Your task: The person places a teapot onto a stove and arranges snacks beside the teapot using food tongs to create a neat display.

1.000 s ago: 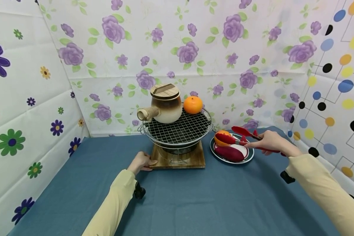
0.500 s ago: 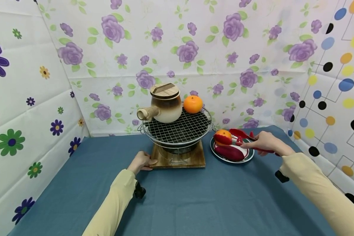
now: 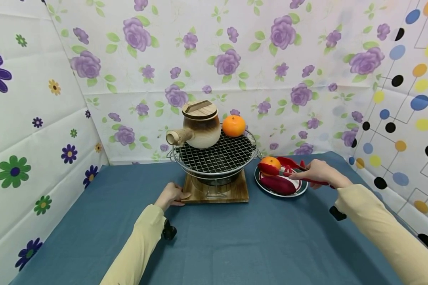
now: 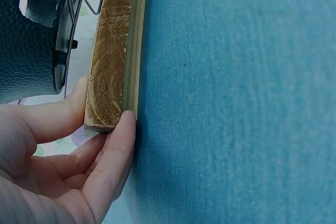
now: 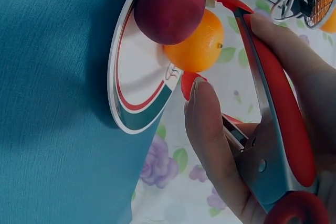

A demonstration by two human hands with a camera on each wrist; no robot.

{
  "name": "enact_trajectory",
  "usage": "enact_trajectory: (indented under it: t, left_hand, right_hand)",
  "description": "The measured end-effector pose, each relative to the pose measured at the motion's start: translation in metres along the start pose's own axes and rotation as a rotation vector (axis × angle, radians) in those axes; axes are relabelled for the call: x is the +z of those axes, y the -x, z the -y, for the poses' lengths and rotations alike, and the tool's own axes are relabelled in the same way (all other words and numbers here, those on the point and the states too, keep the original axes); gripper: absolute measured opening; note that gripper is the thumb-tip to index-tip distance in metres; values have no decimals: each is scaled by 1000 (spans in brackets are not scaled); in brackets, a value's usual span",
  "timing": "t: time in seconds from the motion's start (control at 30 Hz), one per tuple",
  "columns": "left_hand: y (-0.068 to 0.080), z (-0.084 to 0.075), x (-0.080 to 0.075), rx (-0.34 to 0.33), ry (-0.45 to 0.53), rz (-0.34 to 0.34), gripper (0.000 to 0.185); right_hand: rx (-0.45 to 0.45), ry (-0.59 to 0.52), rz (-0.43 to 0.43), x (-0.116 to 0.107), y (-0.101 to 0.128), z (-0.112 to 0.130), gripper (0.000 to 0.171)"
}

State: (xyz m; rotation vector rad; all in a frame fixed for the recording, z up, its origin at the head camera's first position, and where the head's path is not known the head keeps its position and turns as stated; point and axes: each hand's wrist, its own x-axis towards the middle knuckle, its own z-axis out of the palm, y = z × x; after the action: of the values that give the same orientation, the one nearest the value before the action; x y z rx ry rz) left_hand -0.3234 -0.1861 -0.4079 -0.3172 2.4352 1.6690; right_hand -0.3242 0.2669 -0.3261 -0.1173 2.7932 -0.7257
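Near the tabletop's (image 3: 214, 241) far edge: grill (image 3: 228, 158) could lose its pot (image 3: 204, 136) if I jog the board (image 3: 196, 194), near-left corner pinched in my left hand (image 3: 171, 194). Plate (image 5: 142, 74), to its right: my right hand (image 3: 320, 173) grips part-spread tongs (image 5: 286, 114) astride its orange (image 5: 194, 48); off-centre squeeze could shoot it over the rim.

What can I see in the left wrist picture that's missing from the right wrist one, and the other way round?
Only the left wrist view shows the left hand, holding a corner of the wooden board.

Only the right wrist view shows the right hand holding the red tongs, plus the plate, the dark purple vegetable and an orange.

Both share the blue tablecloth, parts of the grill and some of the board.
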Motion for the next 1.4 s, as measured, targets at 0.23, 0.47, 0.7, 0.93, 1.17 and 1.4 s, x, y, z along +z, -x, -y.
enact_trajectory:
  t: [0.23,0.47,0.7,0.93,1.17,1.4]
  left_hand:
    - [-1,0,0,-8,-2,-4,39]
    - [0,1,0,-10,1,-5,20]
    - [0,2,-1,-17,-1,-6,42]
    - [-1,1,1,-11,1,-11,34]
    - [-2,1,0,-2,-5,-2,20]
    - [-2,1,-1,-3,1,1,23]
  right_hand:
    - [7,3,-8,1,-1,1,61]
    - [10,3,-16,3,-3,1,59]
    - [18,-5,-20,5,-5,0,55]
    - [7,-8,-18,4,-5,1,53]
    - [2,1,-16,4,-3,2,52]
    - [2,-6,-16,3,-3,1,51]
